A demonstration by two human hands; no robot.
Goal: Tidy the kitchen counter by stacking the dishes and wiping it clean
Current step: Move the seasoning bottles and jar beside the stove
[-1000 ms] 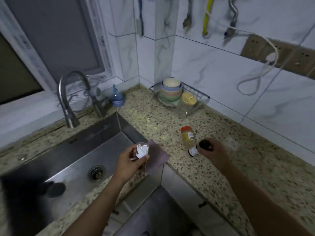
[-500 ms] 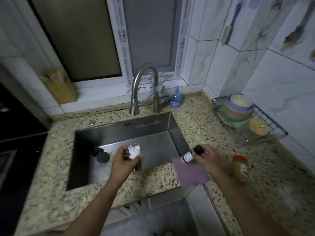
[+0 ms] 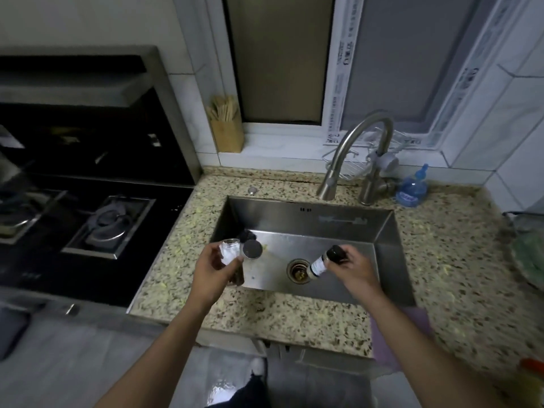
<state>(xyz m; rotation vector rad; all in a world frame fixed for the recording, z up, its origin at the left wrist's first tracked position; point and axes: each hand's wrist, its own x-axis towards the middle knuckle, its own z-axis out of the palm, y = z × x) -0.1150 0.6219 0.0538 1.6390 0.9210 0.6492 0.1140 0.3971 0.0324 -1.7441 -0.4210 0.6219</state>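
My left hand (image 3: 213,273) grips a small clear jar (image 3: 230,252) with a white label, held over the left edge of the steel sink (image 3: 385,231). A small dark bottle (image 3: 325,260) with a black cap and white label sits tilted in my right hand (image 3: 357,270), above the sink drain (image 3: 299,270). On the speckled granite counter (image 3: 294,316), a purple cloth (image 3: 382,346) lies at the front edge, partly hidden under my right forearm. The green dishes in a wire rack (image 3: 527,254) show blurred at the far right edge.
A round drain stopper (image 3: 252,248) lies in the sink. Behind the sink stand a curved faucet (image 3: 365,154), a blue bottle (image 3: 412,188) and a chopstick holder (image 3: 226,125). A black gas stove (image 3: 88,219) fills the left. An orange-capped jar (image 3: 532,369) sits at bottom right.
My view has swung left from the dish rack to the sink and stove. Both hands moved left with it, carrying the jar and dark bottle over the sink. The orange-capped jar stayed on the counter.
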